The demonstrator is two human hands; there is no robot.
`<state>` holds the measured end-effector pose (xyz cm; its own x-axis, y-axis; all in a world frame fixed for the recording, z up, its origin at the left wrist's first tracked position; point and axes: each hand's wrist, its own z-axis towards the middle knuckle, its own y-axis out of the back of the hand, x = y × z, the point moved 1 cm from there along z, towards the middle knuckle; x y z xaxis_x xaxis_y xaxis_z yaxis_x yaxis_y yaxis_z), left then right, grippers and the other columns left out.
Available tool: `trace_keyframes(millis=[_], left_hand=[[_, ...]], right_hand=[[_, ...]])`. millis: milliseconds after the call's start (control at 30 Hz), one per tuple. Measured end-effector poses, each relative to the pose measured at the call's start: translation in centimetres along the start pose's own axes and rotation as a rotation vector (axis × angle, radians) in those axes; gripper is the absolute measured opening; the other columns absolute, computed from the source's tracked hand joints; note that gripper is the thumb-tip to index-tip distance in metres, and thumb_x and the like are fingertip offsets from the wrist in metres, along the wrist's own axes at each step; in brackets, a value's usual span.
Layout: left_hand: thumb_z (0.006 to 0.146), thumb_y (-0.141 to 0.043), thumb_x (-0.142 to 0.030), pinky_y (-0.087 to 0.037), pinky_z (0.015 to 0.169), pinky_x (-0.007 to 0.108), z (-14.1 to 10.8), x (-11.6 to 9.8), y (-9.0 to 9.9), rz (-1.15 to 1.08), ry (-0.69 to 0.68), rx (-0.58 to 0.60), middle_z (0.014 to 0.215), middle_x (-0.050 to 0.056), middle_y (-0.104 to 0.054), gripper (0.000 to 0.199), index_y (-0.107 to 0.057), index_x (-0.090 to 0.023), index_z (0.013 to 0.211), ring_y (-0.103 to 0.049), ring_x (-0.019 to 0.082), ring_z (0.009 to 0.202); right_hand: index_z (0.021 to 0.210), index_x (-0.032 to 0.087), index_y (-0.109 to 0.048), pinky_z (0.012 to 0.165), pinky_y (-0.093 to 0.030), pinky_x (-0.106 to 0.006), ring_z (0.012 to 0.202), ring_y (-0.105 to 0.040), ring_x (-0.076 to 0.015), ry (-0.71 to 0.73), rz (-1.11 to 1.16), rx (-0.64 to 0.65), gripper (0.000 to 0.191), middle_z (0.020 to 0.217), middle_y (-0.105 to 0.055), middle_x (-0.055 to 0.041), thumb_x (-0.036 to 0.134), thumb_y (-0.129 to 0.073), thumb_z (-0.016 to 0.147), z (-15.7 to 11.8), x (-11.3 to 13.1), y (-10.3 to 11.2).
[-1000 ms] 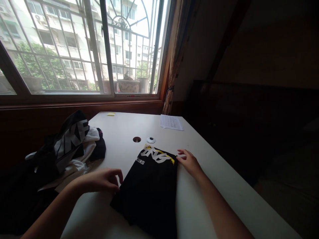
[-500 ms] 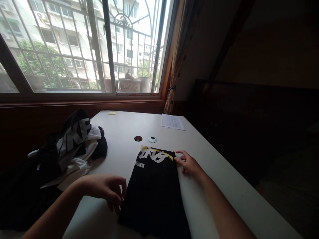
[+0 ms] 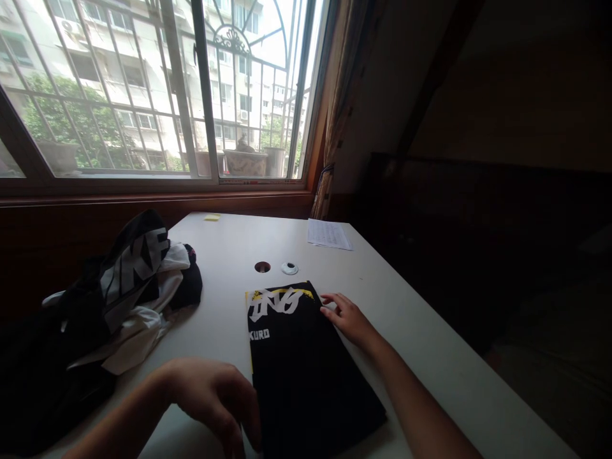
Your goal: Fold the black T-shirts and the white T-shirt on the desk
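I have my left hand (image 3: pixel 215 398) curled loosely, fingers bent down against the near left edge of the folded black shirt (image 3: pixel 306 370), gripping nothing that I can make out. My right hand (image 3: pixel 347 317) lies open and flat with its fingers spread, the fingertips (image 3: pixel 326 311) touching the shirt's right edge near its far end. The shirt lies flat on the white table (image 3: pixel 229 255) between my two hands, its long axis running away from me and leaning a little to the left at the far end, where the white and yellow print sits. Just beyond that end are a round hole (image 3: pixel 262 267) in the tabletop and a small white cap (image 3: pixel 289 268) beside it. Well off to the left of my left hand a heap of black and white clothes (image 3: pixel 119 299) covers the table's left side. Far beyond my right hand a sheet of paper (image 3: pixel 327 234) rests near the back corner, and a yellow note (image 3: pixel 211 217) lies by the window wall. Right of my right hand the tabletop is bare up to its long edge.
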<state>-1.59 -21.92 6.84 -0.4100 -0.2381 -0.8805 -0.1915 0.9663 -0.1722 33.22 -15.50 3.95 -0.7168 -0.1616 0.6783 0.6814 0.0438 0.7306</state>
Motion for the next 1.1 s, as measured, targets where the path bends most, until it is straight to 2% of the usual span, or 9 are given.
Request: trace_keyframes(millis=[167, 233, 300, 367, 433, 567, 733, 900, 1100], left_hand=[[0.082, -0.077, -0.045, -0.059, 0.071, 0.029, -0.1, 0.0, 1.1, -0.015, -0.090, -0.189, 0.096, 0.008, -0.077, 0.033, -0.073, -0.019, 0.101, -0.076, 0.021, 0.077], [0.087, -0.071, -0.049, -0.056, 0.064, 0.028, 0.1, 0.0, 1.8, 0.088, -0.182, -0.401, 0.086, 0.006, -0.074, 0.033, -0.069, -0.018, 0.098, -0.071, 0.018, 0.069], [0.093, -0.062, -0.051, -0.055, 0.064, 0.028, 0.3, 0.0, 2.5, 0.276, -0.277, -0.701, 0.082, 0.005, -0.071, 0.034, -0.068, -0.018, 0.096, -0.068, 0.018, 0.071], [0.098, -0.054, -0.049, -0.056, 0.074, 0.031, 0.3, 0.0, 3.2, 0.522, -0.347, -0.985, 0.092, 0.007, -0.072, 0.034, -0.068, -0.019, 0.100, -0.068, 0.020, 0.082], [0.101, -0.049, -0.045, -0.054, 0.093, 0.037, 0.4, 0.3, 3.9, 0.795, -0.372, -1.123, 0.115, 0.009, -0.071, 0.033, -0.068, -0.022, 0.115, -0.067, 0.024, 0.106], [0.103, -0.045, -0.045, -0.034, 0.119, 0.049, 1.1, 2.1, 5.4, 1.186, -0.271, -1.061, 0.157, 0.004, -0.046, 0.045, -0.051, -0.032, 0.146, -0.038, 0.028, 0.146], [0.104, -0.038, -0.055, -0.022, 0.123, 0.056, 2.1, 3.9, 6.7, 1.302, -0.128, -1.017, 0.164, 0.002, -0.031, 0.056, -0.033, -0.034, 0.156, -0.023, 0.028, 0.153], [0.104, -0.037, -0.056, -0.024, 0.123, 0.053, 2.3, 4.0, 6.7, 1.334, -0.129, -1.008, 0.161, 0.001, -0.036, 0.055, -0.036, -0.035, 0.155, -0.027, 0.026, 0.152], [0.103, -0.040, -0.055, -0.033, 0.120, 0.051, 1.8, 3.6, 6.8, 1.337, -0.075, -1.052, 0.157, 0.002, -0.044, 0.051, -0.048, -0.032, 0.149, -0.036, 0.028, 0.148]], right_hand=[[0.131, 0.027, -0.058, 0.072, -0.049, -0.033, 0.080, -0.060, -0.0186, -0.038, -0.019, 0.044, 0.042, 0.103, -0.066, -0.0033, 0.047, -0.052, 0.095, 0.0, 0.0, -0.3], [0.130, 0.027, -0.058, 0.073, -0.049, -0.032, 0.082, -0.061, -0.0188, -0.054, -0.008, 0.068, 0.040, 0.099, -0.065, -0.0025, 0.045, -0.051, 0.095, 0.0, 0.1, -0.1], [0.129, 0.026, -0.057, 0.072, -0.049, -0.032, 0.082, -0.062, -0.0190, -0.062, -0.002, 0.079, 0.038, 0.097, -0.065, -0.0024, 0.043, -0.052, 0.095, -0.1, 0.1, 0.0], [0.128, 0.026, -0.057, 0.071, -0.049, -0.032, 0.081, -0.063, -0.0190, -0.060, -0.001, 0.083, 0.038, 0.096, -0.065, -0.0023, 0.042, -0.052, 0.094, 0.0, 0.0, 0.1], [0.126, 0.026, -0.058, 0.071, -0.050, -0.033, 0.081, -0.063, -0.0192, -0.054, -0.011, 0.091, 0.036, 0.095, -0.066, -0.0020, 0.040, -0.053, 0.094, 0.0, -0.2, 0.1], [0.115, 0.025, -0.065, 0.077, -0.054, -0.035, 0.087, -0.064, -0.0205, -0.005, -0.094, 0.011, 0.028, 0.103, -0.065, -0.0043, 0.034, -0.054, 0.091, 0.3, -0.7, -0.2], [0.123, 0.021, -0.066, 0.108, -0.046, -0.044, 0.123, -0.055, -0.0262, 0.172, -0.254, -0.232, 0.034, 0.131, -0.059, -0.0111, 0.029, -0.052, 0.093, 0.4, 0.8, -1.4], [0.151, 0.021, -0.046, 0.123, -0.027, -0.046, 0.150, -0.029, -0.0249, 0.256, -0.344, -0.011, 0.054, 0.161, -0.038, -0.0053, 0.037, -0.045, 0.100, 0.2, 3.7, -3.7], [0.159, 0.025, -0.030, 0.126, -0.014, -0.051, 0.155, -0.010, -0.0257, 0.091, -0.367, 0.209, 0.065, 0.167, -0.020, 0.0013, 0.057, -0.034, 0.102, 0.3, 3.2, -4.0]])
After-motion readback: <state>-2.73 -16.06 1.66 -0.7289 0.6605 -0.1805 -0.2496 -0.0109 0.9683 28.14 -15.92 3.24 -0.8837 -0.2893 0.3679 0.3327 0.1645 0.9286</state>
